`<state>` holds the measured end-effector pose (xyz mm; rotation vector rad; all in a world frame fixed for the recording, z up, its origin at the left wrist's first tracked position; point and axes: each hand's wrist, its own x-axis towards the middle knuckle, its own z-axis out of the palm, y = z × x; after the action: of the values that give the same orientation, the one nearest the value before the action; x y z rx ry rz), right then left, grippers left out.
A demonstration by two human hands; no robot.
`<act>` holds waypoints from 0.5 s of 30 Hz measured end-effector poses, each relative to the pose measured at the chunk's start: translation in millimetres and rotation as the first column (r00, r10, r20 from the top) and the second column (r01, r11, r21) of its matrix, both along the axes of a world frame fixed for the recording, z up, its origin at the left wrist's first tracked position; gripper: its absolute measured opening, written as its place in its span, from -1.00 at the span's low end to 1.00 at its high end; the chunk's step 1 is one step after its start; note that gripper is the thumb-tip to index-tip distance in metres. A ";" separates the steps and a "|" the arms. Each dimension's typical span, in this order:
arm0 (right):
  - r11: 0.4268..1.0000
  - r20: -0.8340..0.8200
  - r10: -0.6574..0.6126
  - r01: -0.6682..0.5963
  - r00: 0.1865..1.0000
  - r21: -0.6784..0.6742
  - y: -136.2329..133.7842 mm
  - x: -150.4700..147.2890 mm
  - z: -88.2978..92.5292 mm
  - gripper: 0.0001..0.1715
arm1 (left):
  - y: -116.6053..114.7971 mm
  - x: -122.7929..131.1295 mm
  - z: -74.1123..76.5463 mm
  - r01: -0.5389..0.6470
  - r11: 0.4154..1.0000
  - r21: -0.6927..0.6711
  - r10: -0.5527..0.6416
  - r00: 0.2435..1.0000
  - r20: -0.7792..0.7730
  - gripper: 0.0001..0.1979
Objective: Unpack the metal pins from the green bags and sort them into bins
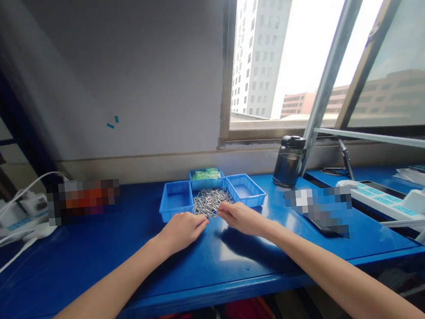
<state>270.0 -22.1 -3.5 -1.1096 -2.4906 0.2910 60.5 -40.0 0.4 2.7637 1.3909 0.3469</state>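
My left hand (185, 230) is closed in a pinch at the near edge of a heap of small, thin silvery metal pieces (210, 199). Facing it from the right, my right hand (242, 217) is pinched closed too, its fingertips a short gap from the left ones. Whatever the fingertips hold is too small to make out. The heap lies amid blue plastic bins: a left bin (175, 200), a right bin (248, 188) and a back bin (195, 182) containing green packets (207, 174). My hands partly hide the heap's front.
A dark bottle (289, 162) stands at the back right by a metal frame post. Power strips with white cables (387, 199) lie on the right and left. Blurred-out items rest on both sides of the blue table (207, 274). Behind are a wall and window.
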 end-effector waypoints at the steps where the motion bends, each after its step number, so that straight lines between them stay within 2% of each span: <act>1: 1.000 0.033 0.006 -0.007 0.999 0.016 -0.1 0.2 0.5 -0.76 | -0.1 -0.3 0.8 -0.002 1.000 0.000 0.002 1.000 0.000 -0.64; 5: 0.994 0.157 0.020 -0.036 0.987 0.099 -0.4 0.6 1.5 -0.67 | -1.4 -0.1 4.5 -0.001 1.000 0.014 0.000 0.999 0.032 -0.65; 9: 0.991 0.202 0.037 -0.062 0.979 0.120 -1.8 -0.9 0.2 -0.64 | -2.4 1.6 6.2 0.049 0.999 -0.014 -0.046 0.985 0.169 -0.72; 15: 0.991 0.079 0.126 -0.129 0.989 0.035 -5.5 -5.1 -1.3 -0.67 | 1.0 0.8 3.7 0.085 0.994 -0.072 -0.058 0.946 0.320 -0.78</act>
<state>264.9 -27.6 -4.8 -0.9647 -2.6287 0.2375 61.3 -39.0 4.1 2.5379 1.1941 0.6785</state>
